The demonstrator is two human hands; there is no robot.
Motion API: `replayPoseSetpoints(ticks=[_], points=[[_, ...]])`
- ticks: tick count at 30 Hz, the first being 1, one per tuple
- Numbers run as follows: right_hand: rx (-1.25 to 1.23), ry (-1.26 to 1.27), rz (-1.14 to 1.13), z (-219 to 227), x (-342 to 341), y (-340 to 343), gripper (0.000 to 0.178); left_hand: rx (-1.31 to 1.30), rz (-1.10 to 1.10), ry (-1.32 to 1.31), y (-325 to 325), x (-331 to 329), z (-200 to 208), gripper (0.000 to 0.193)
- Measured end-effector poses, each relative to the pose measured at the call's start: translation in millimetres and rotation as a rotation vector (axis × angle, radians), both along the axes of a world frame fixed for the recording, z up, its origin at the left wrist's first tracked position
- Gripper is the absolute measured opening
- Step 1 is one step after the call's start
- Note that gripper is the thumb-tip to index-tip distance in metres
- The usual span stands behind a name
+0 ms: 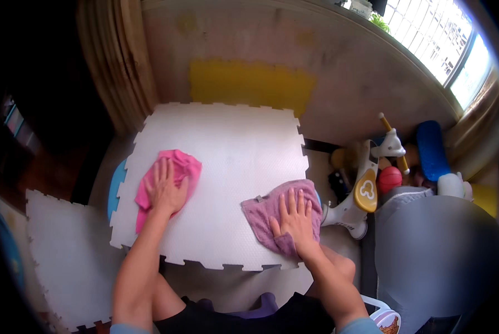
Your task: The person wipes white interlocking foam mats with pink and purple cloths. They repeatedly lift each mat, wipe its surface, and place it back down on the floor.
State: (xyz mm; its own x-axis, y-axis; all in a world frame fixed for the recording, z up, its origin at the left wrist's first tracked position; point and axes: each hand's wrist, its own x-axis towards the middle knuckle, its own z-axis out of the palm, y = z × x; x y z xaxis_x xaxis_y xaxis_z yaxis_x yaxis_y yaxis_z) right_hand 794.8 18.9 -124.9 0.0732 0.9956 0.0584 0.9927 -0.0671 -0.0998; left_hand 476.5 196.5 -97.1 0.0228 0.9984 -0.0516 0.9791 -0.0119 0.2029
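Note:
My left hand lies flat with its fingers stretched forward, pressing on a bright pink cloth. The cloth is crumpled near the left edge of a white foam mat tile with notched edges. On the tile's right side, a mauve towel is spread under my right hand, which is also open and flat, thumb apart from the fingers. One folded corner of this towel shows beside my right wrist, and part of it reaches the tile's right edge. Both palms hide the cloth beneath them.
Another white foam tile stands at lower left. A blue rounded thing peeks out under the left edge. To the right are a white and yellow ride-on toy, a red ball and a grey rounded seat. A yellow panel is on the wall behind.

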Motion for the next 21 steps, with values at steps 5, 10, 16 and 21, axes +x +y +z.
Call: replayPoseSetpoints(ticks=[5,10,16,21], points=[[0.088,-0.01,0.032,-8,11,9,0.08,0.096,-0.505,-0.062,-67,70,-14,0.076],[0.114,0.015,0.062,-3,13,9,0.08,0.118,-0.486,-0.052,-158,8,-21,0.075],[0.061,0.025,0.047,1,4,6,0.082,0.023,0.001,0.081,-53,-87,-15,0.079],[0.042,-0.013,0.054,3,2,8,0.082,0.15,-0.247,-0.091,-21,5,-16,0.074]])
